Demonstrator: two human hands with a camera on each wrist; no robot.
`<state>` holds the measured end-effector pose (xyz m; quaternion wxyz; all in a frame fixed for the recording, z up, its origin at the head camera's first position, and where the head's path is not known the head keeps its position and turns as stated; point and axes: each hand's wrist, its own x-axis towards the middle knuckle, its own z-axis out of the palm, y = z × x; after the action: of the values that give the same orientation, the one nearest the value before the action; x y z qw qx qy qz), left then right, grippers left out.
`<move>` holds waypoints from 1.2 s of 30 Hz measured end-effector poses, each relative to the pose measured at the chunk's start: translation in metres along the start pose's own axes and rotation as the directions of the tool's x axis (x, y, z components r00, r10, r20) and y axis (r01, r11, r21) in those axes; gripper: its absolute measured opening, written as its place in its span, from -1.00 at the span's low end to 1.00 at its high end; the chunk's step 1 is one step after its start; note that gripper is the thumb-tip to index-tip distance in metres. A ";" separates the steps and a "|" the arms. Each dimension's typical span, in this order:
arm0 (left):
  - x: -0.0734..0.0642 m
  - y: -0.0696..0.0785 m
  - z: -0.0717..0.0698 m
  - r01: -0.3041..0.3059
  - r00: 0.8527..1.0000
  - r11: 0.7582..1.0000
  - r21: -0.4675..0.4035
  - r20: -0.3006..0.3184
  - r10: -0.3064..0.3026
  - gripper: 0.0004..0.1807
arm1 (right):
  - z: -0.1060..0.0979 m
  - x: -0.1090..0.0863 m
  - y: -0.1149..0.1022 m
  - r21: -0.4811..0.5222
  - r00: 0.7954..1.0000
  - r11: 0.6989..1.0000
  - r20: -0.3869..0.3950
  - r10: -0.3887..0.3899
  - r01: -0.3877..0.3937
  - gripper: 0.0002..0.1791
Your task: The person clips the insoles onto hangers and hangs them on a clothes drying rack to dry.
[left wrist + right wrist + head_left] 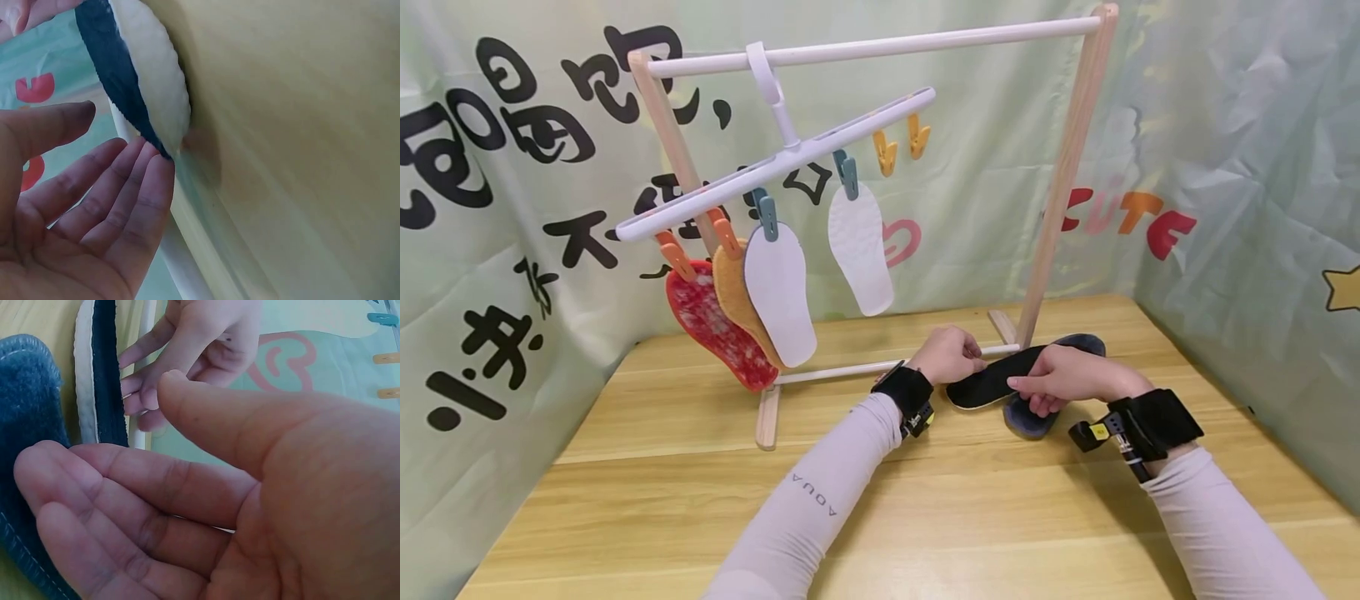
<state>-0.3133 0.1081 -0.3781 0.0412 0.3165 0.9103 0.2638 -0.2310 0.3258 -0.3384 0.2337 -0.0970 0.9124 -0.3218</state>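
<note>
A black insole with a white fleecy underside point(159, 72) stands tilted on its edge beside the rack's lower bar. My left hand point(946, 357) touches its edge with nearly straight fingertips, the thumb point(56, 128) standing apart from it. Beneath and beside the black insole point(988, 379), a dark blue fuzzy insole point(1032, 418) lies on the table, partly covered. My right hand point(1067, 375) hovers over both insoles, fingers loosely bent and thumb apart. In the right wrist view, the right fingers point(144, 519) overlap the blue insole point(28, 381); whether they touch it is unclear.
A wooden rack with a white top bar point(925, 42) carries a white clip hanger point(790, 154). Clipped to it are a red insole point(718, 321), a tan insole point(733, 287) and two white insoles point(780, 296). Two yellow clips point(886, 153) hang at its right end.
</note>
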 end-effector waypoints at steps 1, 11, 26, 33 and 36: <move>0.000 0.001 0.000 0.001 1.000 1.000 -0.002 0.006 -0.001 -0.79 | 0.000 0.000 0.000 0.002 1.000 1.000 0.001 0.000 0.000 -0.50; 0.003 0.007 0.004 0.021 0.999 1.000 0.007 0.023 -0.021 -0.80 | -0.010 0.000 0.012 0.030 0.999 0.999 -0.012 0.037 -0.037 -0.48; 0.004 0.012 0.012 0.003 0.999 1.000 -0.010 0.037 -0.002 -0.86 | -0.014 -0.004 0.011 0.052 1.000 0.999 -0.014 0.018 -0.017 -0.48; 0.006 0.007 0.015 0.003 0.999 1.000 -0.019 0.048 -0.002 -0.92 | -0.014 -0.006 0.009 0.063 1.000 0.998 -0.012 0.006 -0.006 -0.48; 0.005 0.005 0.016 -0.001 0.999 0.999 -0.034 0.053 0.002 -0.93 | -0.015 -0.007 0.009 0.067 1.000 0.998 -0.009 0.002 -0.001 -0.49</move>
<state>-0.3102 0.1218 -0.3886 0.0703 0.3233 0.9040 0.2706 -0.2318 0.3428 -0.3312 0.2328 -0.0869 0.9022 -0.3527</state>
